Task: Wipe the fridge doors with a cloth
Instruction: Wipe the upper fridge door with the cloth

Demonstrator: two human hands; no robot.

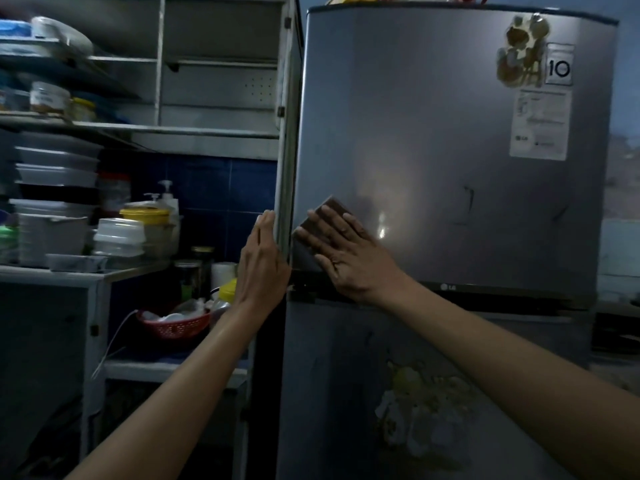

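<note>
A grey two-door fridge fills the right of the view. Its upper door (450, 150) carries stickers and labels at the top right; its lower door (346, 393) has a worn sticker. My right hand (346, 258) lies flat with straight fingers on the lower left part of the upper door, pressing a folded dark brown cloth (329, 211) against it. Only the cloth's top corner shows above my fingers. My left hand (261, 261) is flat and upright, its fingers touching the fridge's left side edge.
A white shelf unit (159, 129) stands left of the fridge, stacked with plastic containers (55, 168), jars and bottles. A red basket (173, 323) with utensils sits on a lower shelf. Blue wall tiles lie behind. Items sit on the fridge top.
</note>
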